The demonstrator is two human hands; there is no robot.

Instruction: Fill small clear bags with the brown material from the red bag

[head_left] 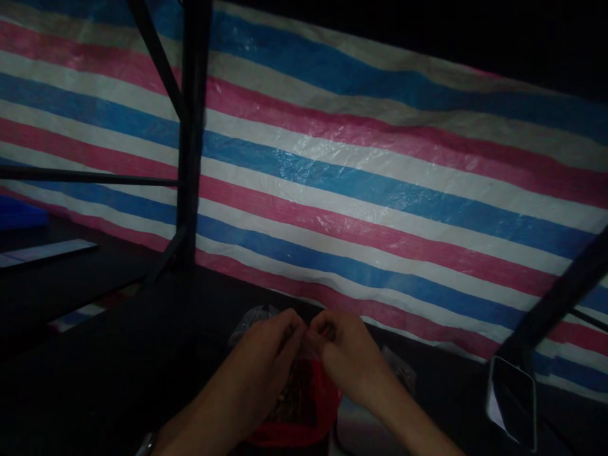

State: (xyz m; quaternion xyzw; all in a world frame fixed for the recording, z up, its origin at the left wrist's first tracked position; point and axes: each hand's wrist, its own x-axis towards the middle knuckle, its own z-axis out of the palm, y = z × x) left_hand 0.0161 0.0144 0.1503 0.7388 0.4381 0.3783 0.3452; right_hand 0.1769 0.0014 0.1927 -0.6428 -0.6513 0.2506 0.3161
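Note:
My left hand and my right hand meet fingertip to fingertip, low in the middle of the head view. Both are closed in a pinch. A pale, see-through bit seems to show between the fingertips, but it is too dim to name. Just below them is a red container with many small dark and brassy pieces inside. Clear plastic lies behind my left hand, and more clear plastic is beyond my right wrist. My forearms partly hide the container.
A phone rests at the lower right on the dark tabletop. A pale object sits under my right forearm. Dark metal posts rise before a striped plastic sheet. At far left are a blue tray and a white flat item.

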